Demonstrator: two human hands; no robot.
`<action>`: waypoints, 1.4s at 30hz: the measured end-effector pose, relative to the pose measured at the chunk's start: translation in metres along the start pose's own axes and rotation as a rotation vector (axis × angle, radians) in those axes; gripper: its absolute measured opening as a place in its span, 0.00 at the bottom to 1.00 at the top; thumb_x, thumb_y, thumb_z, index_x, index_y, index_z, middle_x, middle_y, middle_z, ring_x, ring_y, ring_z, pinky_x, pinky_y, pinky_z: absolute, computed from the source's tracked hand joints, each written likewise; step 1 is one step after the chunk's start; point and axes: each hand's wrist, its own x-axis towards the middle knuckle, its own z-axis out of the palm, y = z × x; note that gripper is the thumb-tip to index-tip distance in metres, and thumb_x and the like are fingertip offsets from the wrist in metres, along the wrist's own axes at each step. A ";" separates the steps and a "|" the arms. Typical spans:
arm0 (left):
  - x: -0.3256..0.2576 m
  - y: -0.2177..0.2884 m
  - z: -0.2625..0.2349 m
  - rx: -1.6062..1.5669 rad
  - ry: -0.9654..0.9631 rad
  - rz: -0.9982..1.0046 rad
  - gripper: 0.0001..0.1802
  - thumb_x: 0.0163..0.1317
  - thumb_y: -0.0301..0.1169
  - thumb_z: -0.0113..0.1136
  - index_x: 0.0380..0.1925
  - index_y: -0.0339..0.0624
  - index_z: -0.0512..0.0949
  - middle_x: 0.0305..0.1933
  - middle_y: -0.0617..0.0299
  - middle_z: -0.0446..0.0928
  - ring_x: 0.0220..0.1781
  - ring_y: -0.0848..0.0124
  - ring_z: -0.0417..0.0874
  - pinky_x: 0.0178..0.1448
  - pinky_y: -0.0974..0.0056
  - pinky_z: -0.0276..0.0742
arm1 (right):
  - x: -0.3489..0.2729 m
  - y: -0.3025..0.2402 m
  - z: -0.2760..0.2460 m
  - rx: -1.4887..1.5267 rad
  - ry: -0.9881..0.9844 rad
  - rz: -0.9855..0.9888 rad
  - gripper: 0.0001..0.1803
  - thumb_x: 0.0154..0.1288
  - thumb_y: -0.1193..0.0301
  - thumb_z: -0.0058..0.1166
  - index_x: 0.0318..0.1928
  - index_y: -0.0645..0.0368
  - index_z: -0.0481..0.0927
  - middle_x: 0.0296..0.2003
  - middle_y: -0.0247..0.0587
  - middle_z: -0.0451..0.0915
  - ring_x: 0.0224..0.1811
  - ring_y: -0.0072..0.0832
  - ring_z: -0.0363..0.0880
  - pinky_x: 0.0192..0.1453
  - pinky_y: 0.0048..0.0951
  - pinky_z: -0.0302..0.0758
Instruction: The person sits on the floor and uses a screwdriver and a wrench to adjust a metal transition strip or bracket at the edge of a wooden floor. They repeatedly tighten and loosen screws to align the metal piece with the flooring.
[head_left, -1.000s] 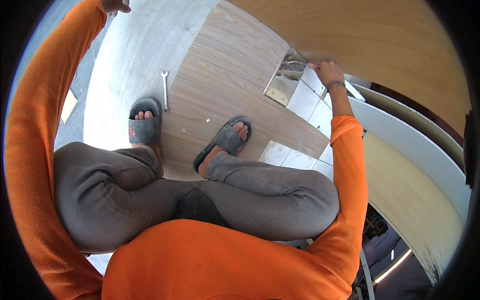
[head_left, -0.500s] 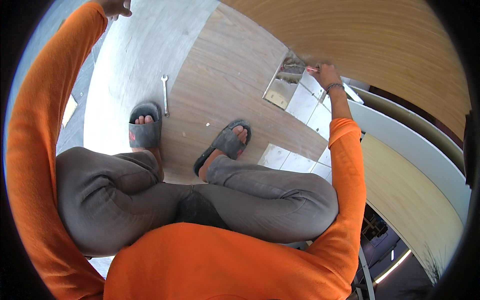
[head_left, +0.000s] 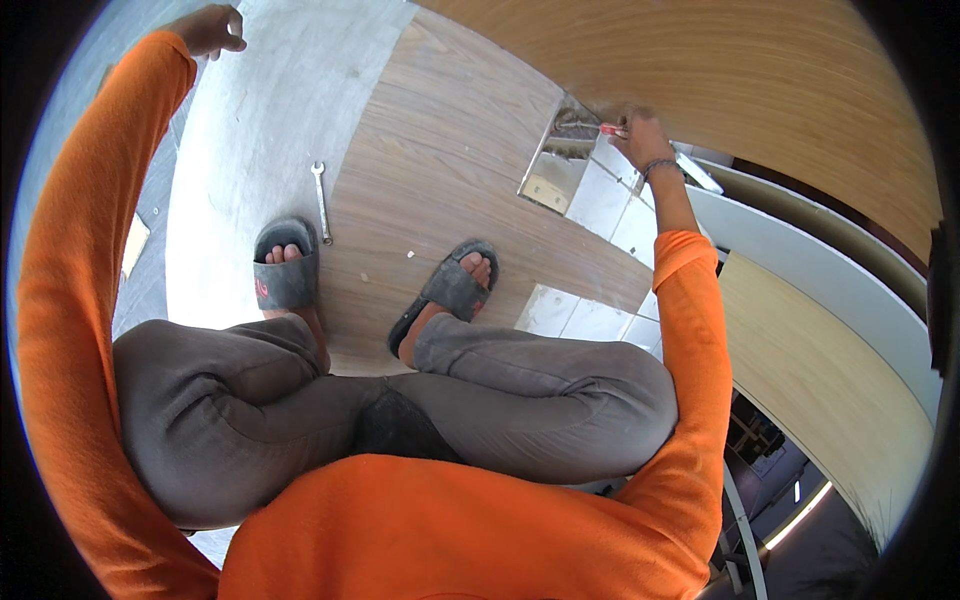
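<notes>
Fingers of the left hand (head_left: 208, 28) curl loosely at the far left, close to the picture's rim; nothing shows between them, though the bent edge makes it hard to be sure. Its orange sleeve (head_left: 70, 250) stretches long and nearly straight up the left side. Near the left foot's grey sandal (head_left: 285, 268), a silver wrench (head_left: 321, 202) lies untouched on the pale floor (head_left: 270, 110), well apart from both hands. Further right, a second sandal (head_left: 450, 292) rests on the wood-grain panel (head_left: 450, 150). At the far right the right hand (head_left: 645, 138) is raised with the arm extended, fingers clenched around a thin red-handled tool (head_left: 610, 129). Its tip points left into a rectangular opening (head_left: 555, 160) in the panel, where wires are dimly visible; the tip itself is too small to make out.
</notes>
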 end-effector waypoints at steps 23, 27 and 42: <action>-0.003 0.009 -0.004 -0.024 -0.045 -0.060 0.14 0.64 0.37 0.61 0.45 0.41 0.81 0.30 0.50 0.83 0.34 0.61 0.85 0.41 0.56 0.79 | 0.007 0.000 0.012 -0.211 -0.073 0.027 0.12 0.70 0.68 0.47 0.43 0.52 0.85 0.40 0.51 0.83 0.47 0.45 0.83 0.50 0.42 0.81; -0.003 0.018 -0.007 -0.017 -0.070 -0.074 0.14 0.64 0.37 0.61 0.44 0.40 0.81 0.30 0.50 0.83 0.34 0.62 0.85 0.40 0.57 0.79 | -0.003 0.010 0.023 -0.320 0.125 -0.267 0.14 0.68 0.64 0.51 0.51 0.48 0.82 0.41 0.47 0.83 0.42 0.46 0.84 0.48 0.45 0.80; 0.002 0.016 -0.007 -0.036 -0.113 0.003 0.14 0.63 0.37 0.60 0.43 0.41 0.82 0.27 0.51 0.83 0.31 0.65 0.84 0.38 0.59 0.79 | 0.003 0.014 0.013 -0.394 -0.065 -0.374 0.13 0.70 0.67 0.48 0.45 0.58 0.83 0.40 0.54 0.84 0.44 0.46 0.85 0.45 0.43 0.82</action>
